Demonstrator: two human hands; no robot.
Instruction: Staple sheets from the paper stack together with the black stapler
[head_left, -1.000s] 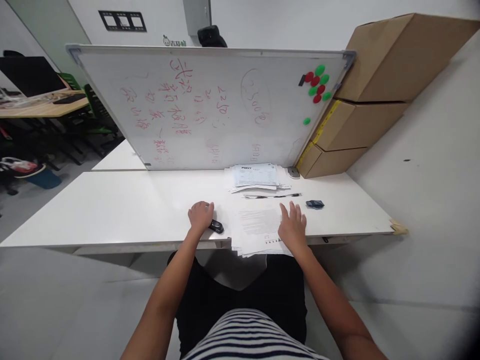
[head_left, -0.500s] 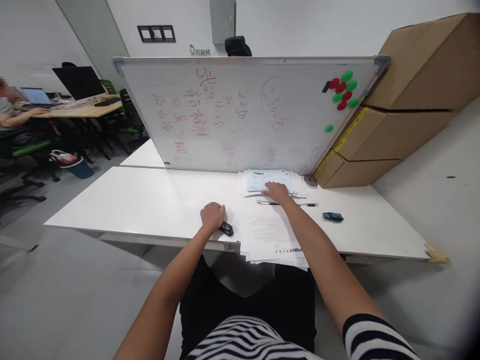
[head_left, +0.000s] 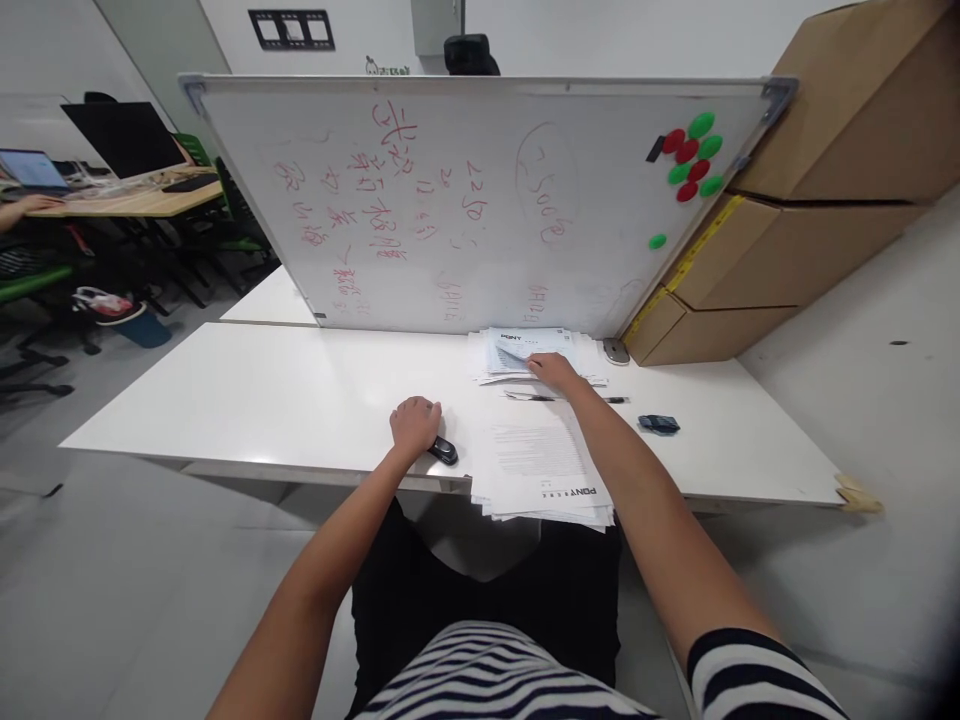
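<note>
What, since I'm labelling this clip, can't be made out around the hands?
Head view:
- Black object: mostly under the curled left hand; its kind is unclear.
- Far paper stack: print too small; right hand hides whether it pinches a sheet.
- Dark item: too small.

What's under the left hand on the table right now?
A small black device lies on the white table; only its right end sticks out past the left hand. The curled hand covers the rest, so its full shape is hidden.
</note>
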